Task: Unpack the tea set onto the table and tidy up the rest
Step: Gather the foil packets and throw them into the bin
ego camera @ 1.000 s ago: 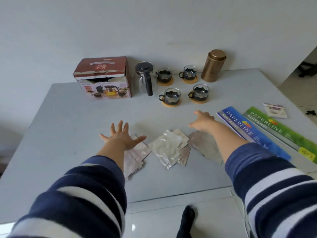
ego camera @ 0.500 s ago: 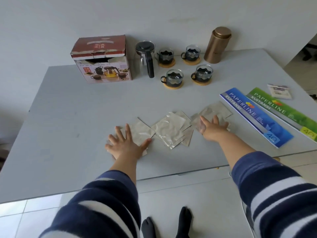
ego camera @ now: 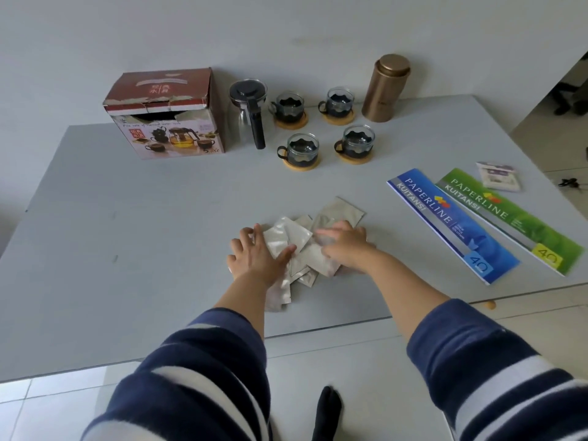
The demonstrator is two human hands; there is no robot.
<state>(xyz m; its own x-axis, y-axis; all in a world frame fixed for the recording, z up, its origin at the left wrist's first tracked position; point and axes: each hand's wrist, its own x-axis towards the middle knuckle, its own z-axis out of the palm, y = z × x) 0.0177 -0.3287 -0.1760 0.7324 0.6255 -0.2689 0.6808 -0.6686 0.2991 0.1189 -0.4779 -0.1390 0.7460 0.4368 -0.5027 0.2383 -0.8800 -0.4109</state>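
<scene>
Several silver foil packets [ego camera: 296, 237] lie bunched in a heap at the middle of the grey table [ego camera: 127, 249]. My left hand [ego camera: 254, 256] lies flat on the heap's left side, fingers spread. My right hand [ego camera: 345, 246] presses on its right side, fingers blurred. At the back stand the red tea set box [ego camera: 165, 116], a glass teapot with a black handle [ego camera: 249, 113] and several glass cups on wooden coasters [ego camera: 300, 151]. A bronze canister [ego camera: 385, 89] stands to their right.
A blue receipt book [ego camera: 451, 224] and a green one [ego camera: 509, 221] lie at the right, with a small white packet [ego camera: 499, 179] beyond them. The table's near edge runs just under my forearms. A wall backs the table.
Both hands have slid inward over the table and pushed the spread-out foil packets together into one heap. The view has tilted down a little.
</scene>
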